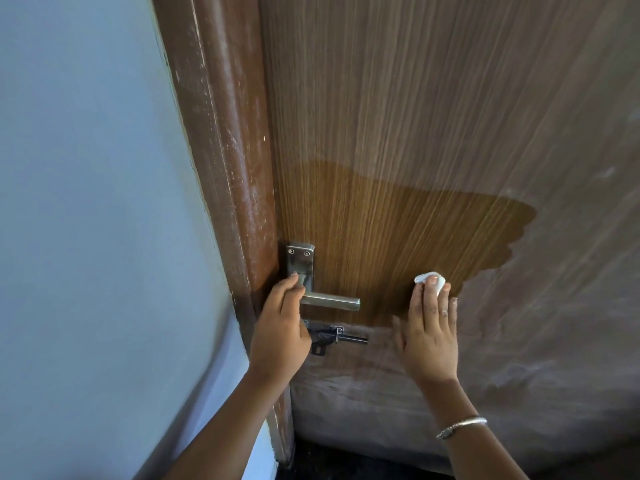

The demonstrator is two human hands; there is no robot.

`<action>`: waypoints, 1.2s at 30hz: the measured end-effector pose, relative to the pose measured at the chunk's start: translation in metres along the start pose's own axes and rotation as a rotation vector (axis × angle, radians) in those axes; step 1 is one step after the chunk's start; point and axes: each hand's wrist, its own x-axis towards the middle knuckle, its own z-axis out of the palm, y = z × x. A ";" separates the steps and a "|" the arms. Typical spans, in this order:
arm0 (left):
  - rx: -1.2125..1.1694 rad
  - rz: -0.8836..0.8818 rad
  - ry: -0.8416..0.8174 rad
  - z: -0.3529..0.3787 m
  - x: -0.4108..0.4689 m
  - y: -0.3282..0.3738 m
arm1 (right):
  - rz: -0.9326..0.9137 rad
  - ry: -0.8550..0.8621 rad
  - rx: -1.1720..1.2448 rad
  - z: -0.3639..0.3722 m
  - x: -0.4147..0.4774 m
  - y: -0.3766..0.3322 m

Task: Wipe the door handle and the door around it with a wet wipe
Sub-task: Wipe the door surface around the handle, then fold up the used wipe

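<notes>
A steel lever door handle (337, 302) on a steel back plate (300, 263) sits at the left edge of a brown wood-grain door (433, 116). My left hand (278, 327) grips the handle at its base near the plate. My right hand (429, 330) lies flat on the door to the right of the handle, its fingertips pressing a small bunched white wet wipe (429, 279) against the wood. A darker, clean-looking patch (398, 230) spreads above the handle and the wipe; the door around it looks dusty and pale.
A black sliding bolt latch (334, 336) is fixed just under the handle. The reddish-brown door frame (225, 150) runs along the door's left edge, with a pale blue wall (86, 202) beyond it. A silver bangle (460, 427) circles my right wrist.
</notes>
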 end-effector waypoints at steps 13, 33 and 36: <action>-0.010 0.027 0.012 -0.001 0.004 0.005 | 0.529 0.122 0.700 -0.043 0.027 -0.014; -0.607 -0.106 -0.237 -0.007 0.035 0.087 | 0.901 -0.469 1.683 -0.113 0.061 -0.029; -0.617 -0.128 -0.199 -0.006 0.034 0.088 | 0.846 -0.475 1.653 -0.119 0.058 -0.026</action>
